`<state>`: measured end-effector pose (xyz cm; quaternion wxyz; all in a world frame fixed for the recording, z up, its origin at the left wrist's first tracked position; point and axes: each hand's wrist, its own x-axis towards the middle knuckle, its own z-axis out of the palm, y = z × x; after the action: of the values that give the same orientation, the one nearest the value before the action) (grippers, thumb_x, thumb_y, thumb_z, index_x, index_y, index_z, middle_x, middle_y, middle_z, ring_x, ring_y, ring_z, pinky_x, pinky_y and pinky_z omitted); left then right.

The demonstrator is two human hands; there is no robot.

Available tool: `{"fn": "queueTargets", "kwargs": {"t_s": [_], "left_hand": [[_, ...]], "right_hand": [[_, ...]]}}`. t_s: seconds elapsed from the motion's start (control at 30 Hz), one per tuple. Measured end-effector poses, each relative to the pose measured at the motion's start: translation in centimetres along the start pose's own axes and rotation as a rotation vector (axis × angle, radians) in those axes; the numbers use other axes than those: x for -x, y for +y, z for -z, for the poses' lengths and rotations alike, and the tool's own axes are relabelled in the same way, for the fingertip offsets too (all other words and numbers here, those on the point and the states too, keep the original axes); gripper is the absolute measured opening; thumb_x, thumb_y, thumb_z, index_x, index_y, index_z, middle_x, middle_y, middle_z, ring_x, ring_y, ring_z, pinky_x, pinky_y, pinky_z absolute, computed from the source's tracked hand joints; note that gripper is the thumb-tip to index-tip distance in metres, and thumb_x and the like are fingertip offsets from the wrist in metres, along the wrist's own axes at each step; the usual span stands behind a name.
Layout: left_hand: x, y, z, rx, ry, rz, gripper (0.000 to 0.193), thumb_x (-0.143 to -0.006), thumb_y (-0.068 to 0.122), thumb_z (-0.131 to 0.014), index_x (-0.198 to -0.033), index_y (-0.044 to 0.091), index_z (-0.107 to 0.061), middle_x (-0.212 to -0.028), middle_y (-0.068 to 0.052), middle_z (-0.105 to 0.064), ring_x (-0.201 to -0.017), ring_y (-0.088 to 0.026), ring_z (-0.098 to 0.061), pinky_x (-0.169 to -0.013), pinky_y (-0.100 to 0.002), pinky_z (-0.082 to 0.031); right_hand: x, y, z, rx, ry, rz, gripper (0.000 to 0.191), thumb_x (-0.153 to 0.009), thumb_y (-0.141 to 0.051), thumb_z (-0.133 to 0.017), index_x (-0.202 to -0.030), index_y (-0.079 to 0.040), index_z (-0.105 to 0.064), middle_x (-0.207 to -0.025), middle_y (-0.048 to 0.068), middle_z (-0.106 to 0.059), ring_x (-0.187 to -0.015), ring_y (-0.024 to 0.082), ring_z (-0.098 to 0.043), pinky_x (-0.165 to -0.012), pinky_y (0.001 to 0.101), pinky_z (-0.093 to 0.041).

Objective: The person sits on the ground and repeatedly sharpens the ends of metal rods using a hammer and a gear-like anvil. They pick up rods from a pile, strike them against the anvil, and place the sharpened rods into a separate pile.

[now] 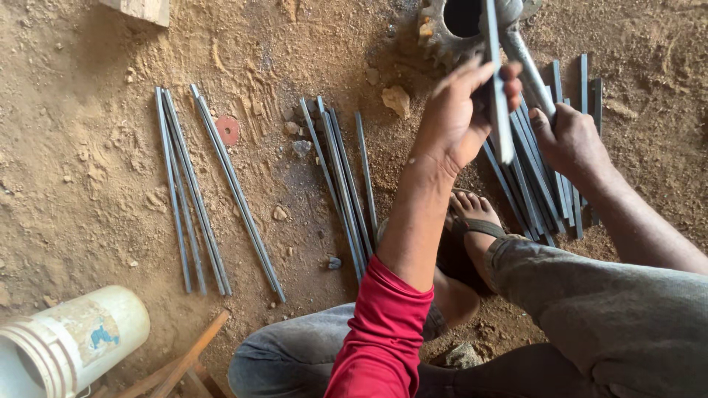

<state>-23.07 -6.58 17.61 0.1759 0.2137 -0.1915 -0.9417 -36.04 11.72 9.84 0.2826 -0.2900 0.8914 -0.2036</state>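
Steel flat bar (498, 110) stands near-upright, its top end against the toothed gear (448, 28), left hand (461, 118) fingers wrapped round it; right hand (571, 140) closed on a hammer handle (529, 70) beside the gear. Likely mid-straightening; next blow needs the bar steadied.

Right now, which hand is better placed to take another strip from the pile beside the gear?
Probably the right hand: it sits directly over that pile, though it grips a metal handle. The left hand is raised, holding a flat bar.
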Motion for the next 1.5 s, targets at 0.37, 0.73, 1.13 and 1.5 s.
{"fn": "queueTargets", "kwargs": {"t_s": [0.37, 0.73, 1.13, 1.5], "left_hand": [[3.1, 1.8, -2.3, 0.196, -0.327, -0.070, 0.032, -0.116, 0.011, -0.064, -0.147, 0.004, -0.055, -0.126, -0.024, -0.070, -0.110, -0.028, -0.073, -0.092, -0.038, -0.064], [2.8, 0.8, -1.6, 0.186, -0.223, -0.113, 0.032, -0.106, 0.013, -0.072, -0.131, -0.004, -0.063, -0.115, -0.022, -0.073, -0.102, -0.026, -0.075, -0.088, -0.036, -0.065], [3.7, 0.9, 0.5, 0.155, -0.179, -0.011, 0.034, -0.105, 0.020, -0.068, -0.124, -0.007, -0.060, -0.107, -0.021, -0.071, -0.095, -0.025, -0.073, -0.082, -0.037, -0.065], [2.8, -4.7, 10.5, -0.510, 0.375, 0.181, 0.035, -0.110, 0.032, -0.042, -0.105, 0.005, -0.063, -0.066, 0.004, -0.052, -0.046, -0.003, -0.039, -0.036, -0.018, -0.034]], "right_hand": [[0.1, 0.4, -0.4, -0.043, -0.011, -0.013, 0.048, -0.117, -0.038, -0.052, -0.107, 0.008, -0.064, -0.077, 0.024, -0.066, -0.066, 0.031, -0.068, -0.053, 0.0446, -0.057], [-0.1, 0.9, -0.7, -0.038, 0.009, 0.037, 0.047, -0.118, -0.036, -0.053, -0.108, 0.009, -0.063, -0.073, 0.022, -0.065, -0.061, 0.028, -0.066, -0.050, 0.0415, -0.055], [0.0, 1.4, -0.8, -0.064, -0.009, 0.050, 0.044, -0.119, -0.034, -0.051, -0.110, 0.007, -0.063, -0.071, 0.017, -0.063, -0.057, 0.024, -0.062, -0.048, 0.0400, -0.053], [-0.4, 1.5, 0.7, -0.304, 0.106, 0.112, 0.051, -0.116, -0.047, -0.054, -0.089, -0.005, -0.057, -0.066, 0.003, -0.056, -0.056, 0.011, -0.055, -0.046, 0.0303, -0.044]]}}
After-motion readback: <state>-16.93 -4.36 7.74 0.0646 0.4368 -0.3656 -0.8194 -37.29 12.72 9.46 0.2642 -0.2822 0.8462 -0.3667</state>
